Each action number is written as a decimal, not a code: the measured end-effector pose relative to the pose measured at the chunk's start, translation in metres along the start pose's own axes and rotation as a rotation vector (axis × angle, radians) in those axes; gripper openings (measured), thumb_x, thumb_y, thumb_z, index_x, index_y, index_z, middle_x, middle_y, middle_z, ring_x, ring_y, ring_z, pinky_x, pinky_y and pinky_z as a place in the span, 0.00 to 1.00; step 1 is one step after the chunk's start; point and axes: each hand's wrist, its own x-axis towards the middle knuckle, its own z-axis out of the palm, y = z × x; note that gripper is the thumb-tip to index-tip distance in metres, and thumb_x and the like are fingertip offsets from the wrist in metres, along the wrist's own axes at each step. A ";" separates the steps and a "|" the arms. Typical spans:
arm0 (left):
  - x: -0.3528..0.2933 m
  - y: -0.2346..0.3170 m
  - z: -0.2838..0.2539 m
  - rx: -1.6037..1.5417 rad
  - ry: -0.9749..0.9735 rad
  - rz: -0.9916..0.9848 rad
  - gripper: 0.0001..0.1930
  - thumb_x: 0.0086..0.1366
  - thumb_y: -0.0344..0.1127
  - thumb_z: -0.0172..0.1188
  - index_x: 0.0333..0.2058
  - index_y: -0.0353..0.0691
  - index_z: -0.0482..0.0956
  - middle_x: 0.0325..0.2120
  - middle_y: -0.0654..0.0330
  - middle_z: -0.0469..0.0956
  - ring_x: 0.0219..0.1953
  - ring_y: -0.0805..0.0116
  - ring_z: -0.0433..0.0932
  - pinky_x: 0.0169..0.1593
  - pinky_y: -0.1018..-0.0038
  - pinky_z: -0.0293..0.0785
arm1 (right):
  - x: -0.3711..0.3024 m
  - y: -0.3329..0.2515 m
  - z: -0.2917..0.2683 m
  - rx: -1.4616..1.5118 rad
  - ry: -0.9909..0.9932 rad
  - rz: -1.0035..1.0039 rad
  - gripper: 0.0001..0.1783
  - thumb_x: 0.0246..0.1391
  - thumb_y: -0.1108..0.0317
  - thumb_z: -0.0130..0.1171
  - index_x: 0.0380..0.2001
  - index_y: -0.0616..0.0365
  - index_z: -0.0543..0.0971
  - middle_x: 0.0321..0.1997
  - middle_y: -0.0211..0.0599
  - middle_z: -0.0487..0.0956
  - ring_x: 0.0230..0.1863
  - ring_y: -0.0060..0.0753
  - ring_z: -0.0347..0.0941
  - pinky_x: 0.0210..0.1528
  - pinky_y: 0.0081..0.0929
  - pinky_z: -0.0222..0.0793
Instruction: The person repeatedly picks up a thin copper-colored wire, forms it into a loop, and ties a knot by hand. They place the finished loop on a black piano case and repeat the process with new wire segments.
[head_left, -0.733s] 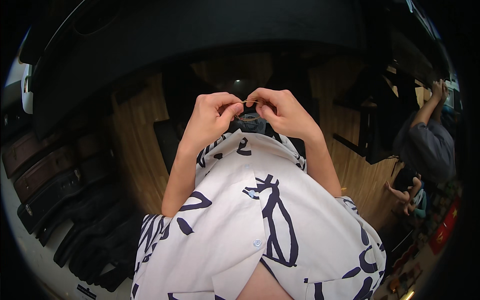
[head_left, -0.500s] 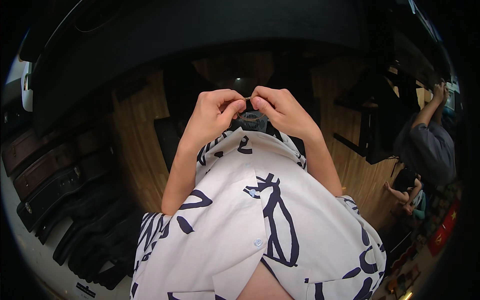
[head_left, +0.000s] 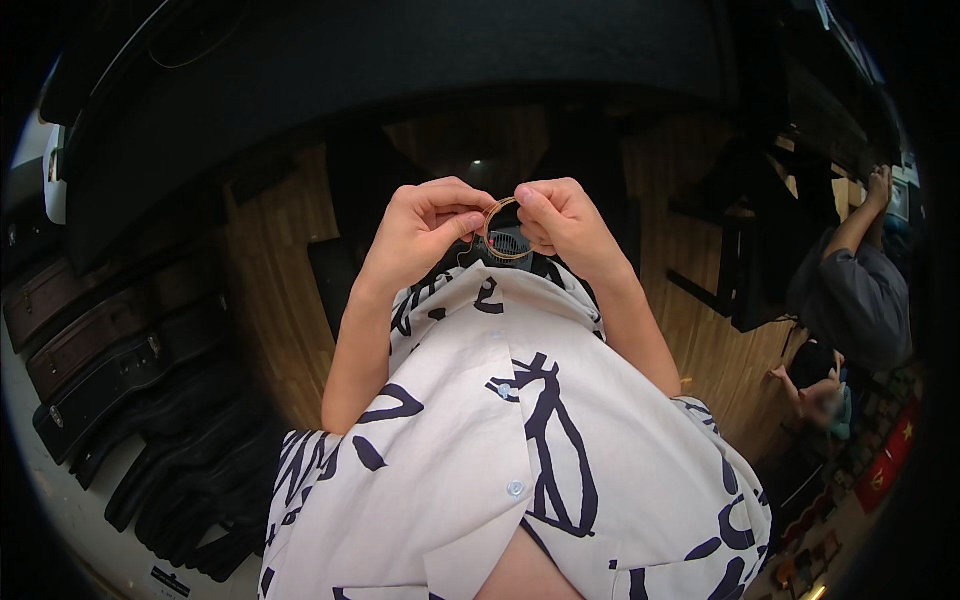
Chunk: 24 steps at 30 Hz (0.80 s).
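A thin bronze-coloured coiled guitar string point(head_left: 487, 236) hangs as a small round loop between my hands, in front of my shirt. My left hand point(head_left: 432, 226) pinches it at the left side with thumb and forefinger. A loose end dangles below those fingers. At the loop's upper right, my right hand point(head_left: 572, 226) grips the string between thumb and forefinger, its other fingers curled in. Part of the coil is hidden behind the fingertips.
A wide black surface point(head_left: 480, 55) spans the far side. Dark instrument cases point(head_left: 95, 355) stand in a row at the left. On the right are black furniture point(head_left: 745, 240), a person in a dark shirt point(head_left: 855, 290) and another seated person point(head_left: 818, 390). The floor point(head_left: 265, 290) is wooden.
My hands have moved slightly apart. The string's loop has turned and now shows as a rounder ring, with a loose end visible under my left fingers.
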 end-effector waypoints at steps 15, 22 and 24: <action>-0.006 -0.008 0.011 -0.318 0.245 0.014 0.07 0.61 0.23 0.66 0.39 0.30 0.85 0.31 0.56 0.85 0.33 0.70 0.84 0.43 0.77 0.82 | 0.001 0.005 0.015 0.037 -0.098 -0.055 0.25 0.72 0.57 0.47 0.18 0.50 0.60 0.14 0.16 0.54 0.15 0.11 0.45 0.16 0.17 0.40; -0.008 -0.016 0.003 -0.463 0.014 -0.025 0.11 0.64 0.30 0.66 0.44 0.34 0.82 0.33 0.58 0.83 0.36 0.72 0.80 0.39 0.78 0.74 | 0.003 0.000 0.004 -0.092 0.099 -0.158 0.23 0.71 0.62 0.49 0.19 0.56 0.68 0.16 0.19 0.62 0.17 0.11 0.54 0.19 0.18 0.51; -0.005 -0.015 0.002 -0.500 0.008 -0.049 0.12 0.63 0.30 0.66 0.45 0.34 0.82 0.34 0.59 0.83 0.37 0.73 0.80 0.40 0.79 0.74 | 0.004 0.001 0.005 -0.140 0.143 -0.185 0.23 0.71 0.62 0.49 0.19 0.57 0.68 0.16 0.19 0.63 0.18 0.12 0.54 0.19 0.19 0.51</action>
